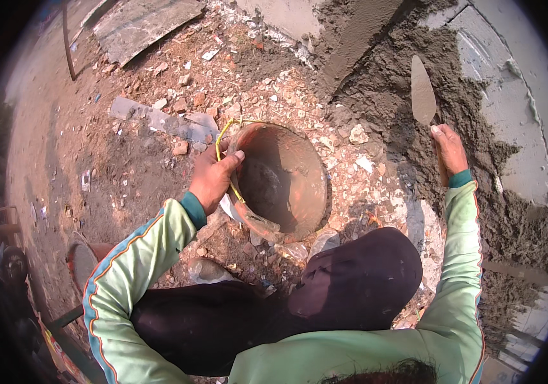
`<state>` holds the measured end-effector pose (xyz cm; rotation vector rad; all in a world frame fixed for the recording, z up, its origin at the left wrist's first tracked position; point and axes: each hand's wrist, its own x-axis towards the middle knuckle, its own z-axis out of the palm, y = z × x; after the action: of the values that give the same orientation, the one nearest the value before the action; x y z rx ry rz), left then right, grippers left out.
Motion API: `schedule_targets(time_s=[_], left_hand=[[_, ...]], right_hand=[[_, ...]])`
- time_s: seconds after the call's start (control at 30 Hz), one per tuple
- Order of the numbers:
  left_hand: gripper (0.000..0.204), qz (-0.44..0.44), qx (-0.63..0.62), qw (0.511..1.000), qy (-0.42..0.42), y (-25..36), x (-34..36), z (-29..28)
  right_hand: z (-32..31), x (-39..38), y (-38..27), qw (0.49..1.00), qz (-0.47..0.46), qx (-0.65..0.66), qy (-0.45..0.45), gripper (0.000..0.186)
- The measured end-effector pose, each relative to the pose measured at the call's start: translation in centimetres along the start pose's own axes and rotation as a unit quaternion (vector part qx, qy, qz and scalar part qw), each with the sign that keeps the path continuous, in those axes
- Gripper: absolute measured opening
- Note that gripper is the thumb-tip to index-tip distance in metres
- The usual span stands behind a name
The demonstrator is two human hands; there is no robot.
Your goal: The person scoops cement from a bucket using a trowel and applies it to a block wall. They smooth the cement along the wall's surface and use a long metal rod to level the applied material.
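We see rubble-strewn ground (223,89) across middle of frame; wet mortar (482,144) along right side; bucket (287,182) at centre (inside smeared grey); trowel (423,93) at upper right, blade pointing to top of frame; our left hand (213,178) grips bucket's left rim; our right hand (451,148) wrapped round trowel's handle; thin yellow cord (221,136) beside left fingers.

The trowel's handle (443,174) is partly covered by the right hand (451,151); a round container (99,251) is partly hidden by the left sleeve (124,256); a wheeled vehicle (14,261) is blurred in shadow.
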<state>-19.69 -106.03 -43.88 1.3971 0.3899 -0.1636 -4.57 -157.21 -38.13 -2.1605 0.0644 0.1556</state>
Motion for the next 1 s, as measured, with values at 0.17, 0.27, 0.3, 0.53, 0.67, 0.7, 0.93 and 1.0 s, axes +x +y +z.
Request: schedule_targets(time_s=[0.17, 0.27, 0.3, 0.53, 0.67, 0.7, 0.93, 1.0], left_hand=[[0.042, -0.007, 0.004, 1.000, 0.006, -0.6, 0.1, -0.8], [0.038, 0.005, -0.011, 1.000, 0.001, -0.8, 0.2, -0.7], [0.035, 0.005, -0.001, 1.000, 0.019, -0.9, 0.0, -1.2], [0.031, -0.030, -0.025, 0.999, 0.034, 0.0, -1.0, -1.4], [0.030, -0.013, -0.009, 0.999, 0.037, -1.0, -0.6, -2.0], [0.030, -0.009, -0.017, 0.999, 0.040, -0.8, -0.6, -1.6], [0.033, -0.027, 0.009, 1.000, 0.010, -0.8, -0.3, -2.1], [0.033, -0.033, -0.006, 0.999, 0.018, -1.0, -0.6, -2.0]], right_hand=[[9.3, -0.9, 3.3, 0.999, -0.001, 0.015, 0.044, 0.033], [12.9, 2.2, 6.2, 0.956, -0.173, -0.150, 0.185, 0.045], [14.4, 1.6, 4.8, 0.992, 0.005, 0.076, 0.103, 0.050], [16.4, 6.2, 5.4, 0.947, -0.138, -0.196, 0.212, 0.049], [17.3, 5.3, 8.5, 0.950, -0.020, -0.281, 0.135, 0.043], [16.7, 5.2, 9.2, 0.951, -0.002, -0.290, 0.109, 0.043], [17.6, 5.7, 7.0, 0.941, -0.098, -0.264, 0.188, 0.040], [17.6, 5.1, 7.2, 0.941, -0.041, -0.309, 0.132, 0.040]])
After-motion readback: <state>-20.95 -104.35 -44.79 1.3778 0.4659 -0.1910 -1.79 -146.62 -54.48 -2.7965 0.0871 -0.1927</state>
